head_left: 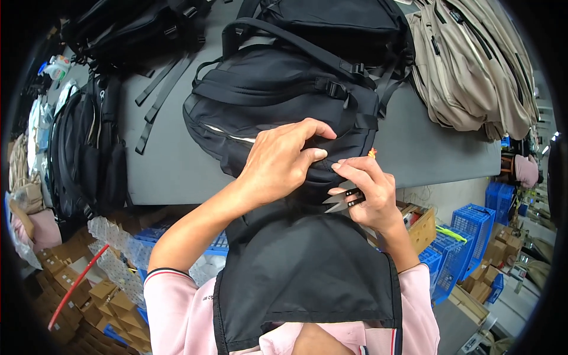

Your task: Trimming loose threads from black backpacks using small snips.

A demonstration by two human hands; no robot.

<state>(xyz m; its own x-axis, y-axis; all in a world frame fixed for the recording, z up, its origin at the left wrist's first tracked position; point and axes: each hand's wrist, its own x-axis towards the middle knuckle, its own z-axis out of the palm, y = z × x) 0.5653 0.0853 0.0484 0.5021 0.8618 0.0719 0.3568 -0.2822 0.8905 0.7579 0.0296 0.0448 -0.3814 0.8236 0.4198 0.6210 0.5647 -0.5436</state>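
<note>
A black backpack lies on the grey table in front of me, its side toward me, with a pale strip showing along one zipped opening. My left hand is closed on its near end, thumb and curled forefinger pressing the cloth with a small gap between their tips. Just to the right, my right hand keeps a pair of thread snips in its palm, blades pointing left. The right thumb and forefinger touch the backpack's near edge. The left hand's other fingers are mostly hidden.
More black backpacks lie behind and at the far left, with loose straps on the grey table. Beige backpacks are piled at the right. Blue crates stand below right; cardboard boxes lie below left.
</note>
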